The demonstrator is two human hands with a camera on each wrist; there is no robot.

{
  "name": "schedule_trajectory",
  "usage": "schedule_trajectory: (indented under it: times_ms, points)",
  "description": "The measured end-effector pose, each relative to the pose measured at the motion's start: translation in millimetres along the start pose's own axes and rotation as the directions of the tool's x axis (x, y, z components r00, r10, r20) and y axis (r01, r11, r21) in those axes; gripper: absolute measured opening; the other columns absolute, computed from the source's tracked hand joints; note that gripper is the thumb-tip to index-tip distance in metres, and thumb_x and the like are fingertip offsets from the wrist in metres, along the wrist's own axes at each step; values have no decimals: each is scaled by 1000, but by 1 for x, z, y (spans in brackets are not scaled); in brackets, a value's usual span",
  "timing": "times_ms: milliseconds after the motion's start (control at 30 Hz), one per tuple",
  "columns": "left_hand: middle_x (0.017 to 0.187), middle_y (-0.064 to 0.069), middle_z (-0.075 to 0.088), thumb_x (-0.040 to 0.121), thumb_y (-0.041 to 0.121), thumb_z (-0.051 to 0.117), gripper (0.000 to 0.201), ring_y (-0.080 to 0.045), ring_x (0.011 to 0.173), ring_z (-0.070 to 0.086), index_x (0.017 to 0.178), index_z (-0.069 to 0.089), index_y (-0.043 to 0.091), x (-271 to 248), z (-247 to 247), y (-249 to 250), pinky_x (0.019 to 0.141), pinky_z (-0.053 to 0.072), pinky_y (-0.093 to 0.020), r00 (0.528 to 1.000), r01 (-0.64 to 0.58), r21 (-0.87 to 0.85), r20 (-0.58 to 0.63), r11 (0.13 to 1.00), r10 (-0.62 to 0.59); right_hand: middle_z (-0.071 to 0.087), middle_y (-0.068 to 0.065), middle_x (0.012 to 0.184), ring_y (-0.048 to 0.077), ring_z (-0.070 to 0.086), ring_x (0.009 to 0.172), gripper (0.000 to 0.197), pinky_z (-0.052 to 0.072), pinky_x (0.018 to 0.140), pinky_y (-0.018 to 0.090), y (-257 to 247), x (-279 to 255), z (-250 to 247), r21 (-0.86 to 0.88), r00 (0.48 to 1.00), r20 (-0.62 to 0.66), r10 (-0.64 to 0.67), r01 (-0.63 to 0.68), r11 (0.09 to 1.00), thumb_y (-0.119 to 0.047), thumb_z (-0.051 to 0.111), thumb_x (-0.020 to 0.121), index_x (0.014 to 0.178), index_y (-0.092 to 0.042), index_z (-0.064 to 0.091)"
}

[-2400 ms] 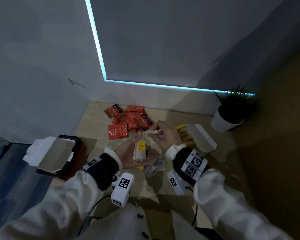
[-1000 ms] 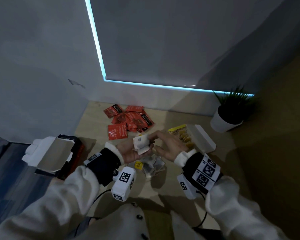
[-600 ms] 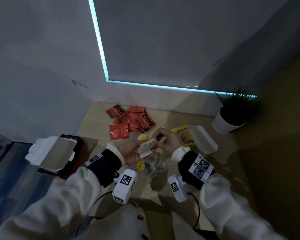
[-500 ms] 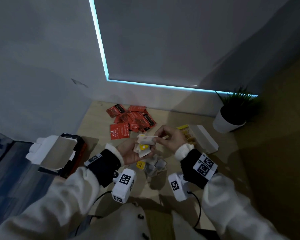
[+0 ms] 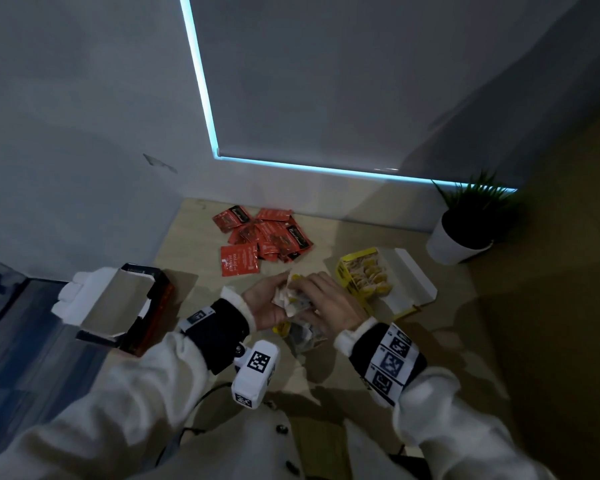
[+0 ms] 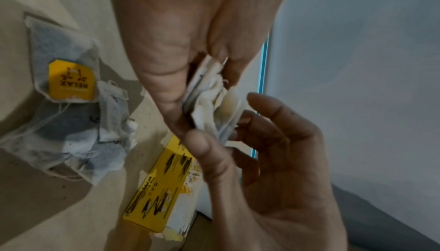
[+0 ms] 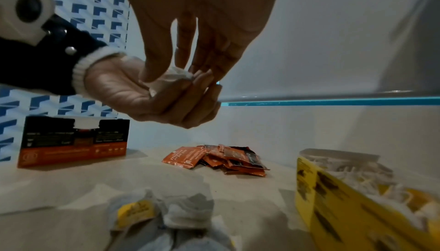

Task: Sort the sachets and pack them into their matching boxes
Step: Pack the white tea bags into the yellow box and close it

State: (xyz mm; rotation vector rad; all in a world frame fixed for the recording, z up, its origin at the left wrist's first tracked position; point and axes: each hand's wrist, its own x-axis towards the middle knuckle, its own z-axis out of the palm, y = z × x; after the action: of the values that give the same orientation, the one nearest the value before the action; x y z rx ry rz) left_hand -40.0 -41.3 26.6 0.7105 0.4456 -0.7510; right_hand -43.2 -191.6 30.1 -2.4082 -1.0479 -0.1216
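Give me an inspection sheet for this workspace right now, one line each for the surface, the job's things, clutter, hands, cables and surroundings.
Surface: pale wooden tabletop, in a wall corner.
Job's things: red sachets piled near the wall; white tea bags loose under the hands; yellow box open, part filled; orange box open at left.
Clutter: nothing seen.
Hands: left hand holds a stack of tea bags; right hand pinches the stack's top.
Cables: dark cable below the left wrist.
Surroundings: potted plant at right; lit blue strip on the wall.

Home-like room; potted plant beside a lit blind.
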Motion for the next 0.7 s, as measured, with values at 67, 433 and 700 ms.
schedule_trajectory:
  times_ms: [67, 433, 700]
  points:
    - [66, -14, 70, 98, 34, 29, 58, -23, 62, 69, 68, 66, 1, 1, 1, -1, 61, 60, -31, 1000, 11, -19, 14, 1000, -11, 62, 12, 85, 16, 38, 82, 35, 33, 69, 30, -1, 1, -3, -59, 999, 34, -9, 11, 998, -25, 60, 72, 102, -14, 46]
    - [73, -11, 71, 98, 42, 26, 63, -20, 65, 70, 75, 72, 6, 3, 0, 0, 60, 59, -30, 1000, -28, -1, 9, 1000, 28, 59, 21, 93, 34, 57, 84, 28, 42, 68, 29, -16, 12, -6, 118, 971, -70, 229, -220, 968, -9, 50, 71, 98, -3, 57]
    - [67, -5, 66, 94, 54, 22, 69, -14, 53, 58, 74, 71, 10, 10, -4, 0, 49, 49, -19, 997, -65, -18, 30, 998, 65, 57, 26, 90, 41, 57, 78, 35, 53, 66, 43, -13, 13, 4, 138, 952, -101, 287, -273, 952, -1, 69, 51, 84, 4, 58]
